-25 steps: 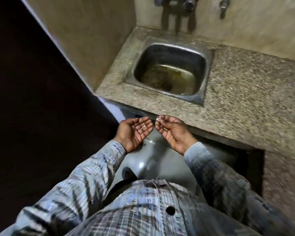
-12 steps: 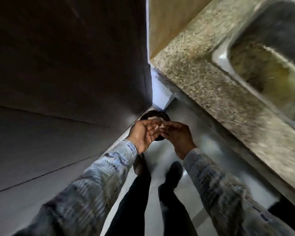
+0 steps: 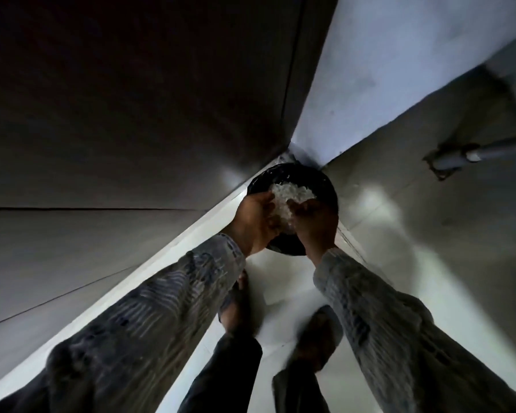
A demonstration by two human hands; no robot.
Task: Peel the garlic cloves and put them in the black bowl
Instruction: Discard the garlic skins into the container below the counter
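A black round container [image 3: 325, 181] stands on the floor in the corner, and a heap of white papery garlic skins [image 3: 294, 192] lies in it. Both my hands hover over its near half, close together. My left hand [image 3: 253, 225] shows its back, with the fingers loosely bent toward the skins. My right hand [image 3: 316, 228] faces it, its fingertips blurred among white flakes between the two hands. I see no whole garlic cloves.
A dark panel [image 3: 131, 114] fills the left side and a pale wall [image 3: 385, 84] rises behind the container. A grey pipe [image 3: 474, 153] meets the tiled floor [image 3: 399, 234] at the right. My two feet [image 3: 239, 308] stand just below the container.
The view swung from the counter and sink down to the floor corner. Both hands travelled with their bits of skin to just over the black container.
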